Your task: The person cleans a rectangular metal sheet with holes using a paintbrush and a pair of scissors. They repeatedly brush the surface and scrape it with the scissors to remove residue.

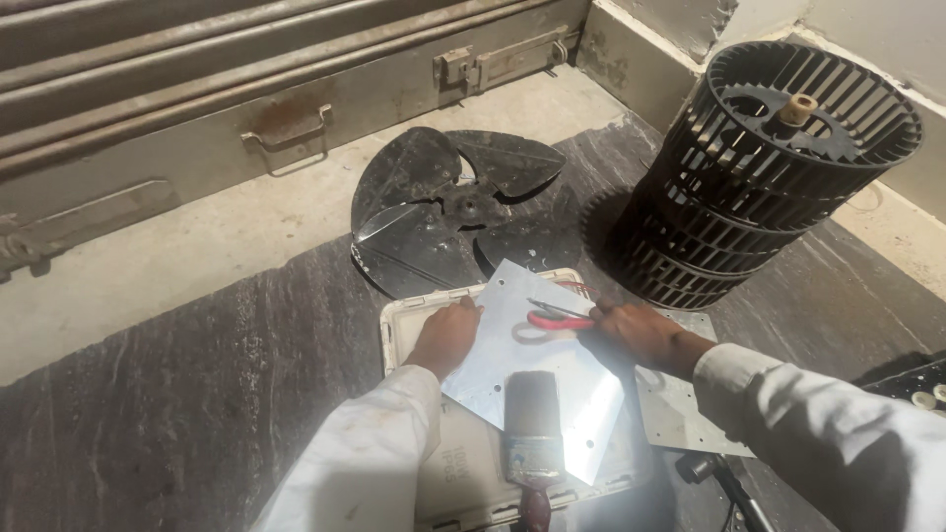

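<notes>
Steel shutter (197, 89), rusty and ribbed, runs along the far left and top of my view, with a pale concrete strip below it and then the dark stone floor (177, 394) where I am working. Moving right, a black propeller fan blade (443, 212) lies flat on the floor, just beyond a shallow white tray (389, 330). My left hand (445, 337) rests on the left edge of a shiny metal sheet (532, 365) that lies tilted across the tray; the fingers are curled loosely and pressing down rather than gripping, so I judge it is steadying the sheet. A paintbrush (532, 424) with a dusty head lies on the near part of the sheet, touched by neither hand. Further right, my right hand (636, 333) is closed around red-handled scissors (557, 317), whose blades lie over the sheet pointing left; how far apart the blades stand I cannot tell. A second perforated metal plate (680, 404) lies under my right wrist, and a black drum-shaped blower wheel (769, 167) stands behind it near the wall. I judge the step in hand to be working the scissors against the sheet; a next move would call for firm downward pressure from the left hand and care near the sheet's sharp edges.
</notes>
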A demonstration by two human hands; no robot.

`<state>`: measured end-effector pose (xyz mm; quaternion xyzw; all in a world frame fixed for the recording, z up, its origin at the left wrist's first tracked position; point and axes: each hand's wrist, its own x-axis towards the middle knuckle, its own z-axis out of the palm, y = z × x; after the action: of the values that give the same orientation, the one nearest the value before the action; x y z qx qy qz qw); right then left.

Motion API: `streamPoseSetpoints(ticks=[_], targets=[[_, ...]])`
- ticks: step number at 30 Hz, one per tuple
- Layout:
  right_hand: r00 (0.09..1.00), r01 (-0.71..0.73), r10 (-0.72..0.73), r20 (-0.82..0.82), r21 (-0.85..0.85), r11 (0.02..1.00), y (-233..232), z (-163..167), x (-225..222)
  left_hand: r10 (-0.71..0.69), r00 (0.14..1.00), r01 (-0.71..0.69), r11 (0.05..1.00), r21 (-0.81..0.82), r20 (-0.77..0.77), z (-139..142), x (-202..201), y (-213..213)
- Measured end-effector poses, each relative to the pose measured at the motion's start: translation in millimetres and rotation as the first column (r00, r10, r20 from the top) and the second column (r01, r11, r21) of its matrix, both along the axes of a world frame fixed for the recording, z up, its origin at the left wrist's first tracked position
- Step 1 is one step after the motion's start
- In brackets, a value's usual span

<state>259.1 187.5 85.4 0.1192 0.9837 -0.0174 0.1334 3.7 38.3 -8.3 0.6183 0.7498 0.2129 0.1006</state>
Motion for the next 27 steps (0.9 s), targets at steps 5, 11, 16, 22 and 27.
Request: streamPoseSetpoints(ticks=[5, 11, 16, 22, 27], targets=[[0.967, 0.085, -0.099, 0.234, 0.070, 0.994, -1.7, 2.6, -3.0, 0.055, 0.997, -0.052, 0.997, -0.051, 0.058, 0.0, 0.9, 1.7], [0.995, 0.014, -0.019, 0.103, 0.048, 0.999, 0.3, -1.5, -10.2, 0.056, 0.997, -0.054, 0.998, -0.038, 0.046, 1.1, 1.1, 3.7], [0.997, 0.081, -0.080, 0.015, -0.001, 0.997, 4.0, 0.8, -11.7, 0.054, 0.997, -0.054, 0.999, 0.002, 0.062, 0.1, 1.6, 2.7], [0.988, 0.152, -0.151, 0.043, -0.023, 0.988, 3.9, 8.6, -16.7, 0.053, 0.998, -0.052, 0.998, -0.020, 0.031, -0.9, 2.8, 3.0], [0.992, 0.122, -0.123, -0.012, -0.080, 0.989, -6.1, 8.0, -4.4, 0.039, 0.997, -0.038, 0.999, -0.007, 0.069, -1.8, 0.9, 3.6]])
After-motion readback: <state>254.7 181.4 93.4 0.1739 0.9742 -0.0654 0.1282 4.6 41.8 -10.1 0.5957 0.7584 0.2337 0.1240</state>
